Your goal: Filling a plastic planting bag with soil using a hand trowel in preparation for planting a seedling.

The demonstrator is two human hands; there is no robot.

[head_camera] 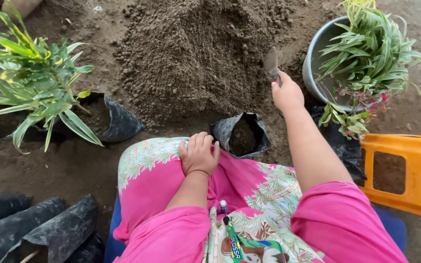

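I am looking down from the head camera, and a broad soil heap [196,53] is filling the ground from eleven to one o'clock. At nine o'clock a leafy green-and-yellow plant [30,78] is leaning out of a black grow bag [115,122] that is lying tilted on the dirt. At two o'clock a grey pot [317,63] is holding striped grass-like plants, and at four o'clock an orange plastic stool [410,165] is standing at the edge. My lap, in pink flowered cloth [249,185], is taking up the bottom centre. Just past my knees, a small black bag [242,134] is standing upright and open, partly filled with soil, placed close so the heap is within reach. My right hand [287,92] is stretching toward one o'clock, its grip closed around a small trowel [271,62] whose blade is touching the heap's edge. My left hand [199,153] is resting on my knee just beside the bag, fingers curled loosely on the cloth, holding nothing.
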